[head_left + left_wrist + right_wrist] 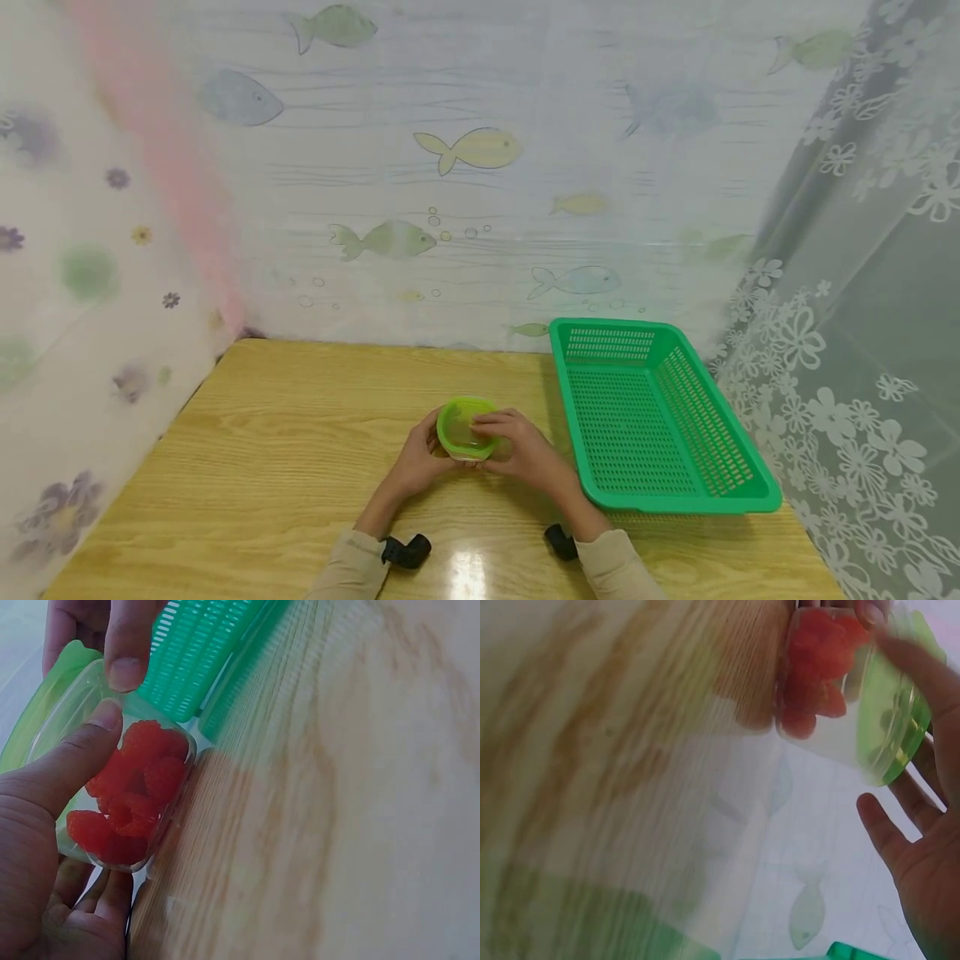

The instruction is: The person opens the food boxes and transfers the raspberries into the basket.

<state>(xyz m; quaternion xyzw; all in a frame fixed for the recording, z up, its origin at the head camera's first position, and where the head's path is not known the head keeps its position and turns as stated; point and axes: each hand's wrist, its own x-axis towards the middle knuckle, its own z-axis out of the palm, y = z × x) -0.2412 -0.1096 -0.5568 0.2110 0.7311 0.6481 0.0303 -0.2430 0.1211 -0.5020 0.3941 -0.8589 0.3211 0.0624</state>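
A clear plastic container (169, 825) with raspberries (135, 784) inside stands on the table, topped by a light green lid (450, 423). My left hand (417, 460) grips the container from its left, with the thumb along the near side and fingers reaching round behind and below. From the other side, my right hand (529, 452) holds the lid's rim, its thumb at the near edge beside the left thumb and fingers over the top. The right little finger (881, 829) stands out apart from the lid in the right wrist view.
A large green plastic basket (573, 417) with slotted walls stands on the right of the wooden table (300, 425). Behind the table hangs a curtain (480, 275) printed with fish. More patterned sheets flank both sides.
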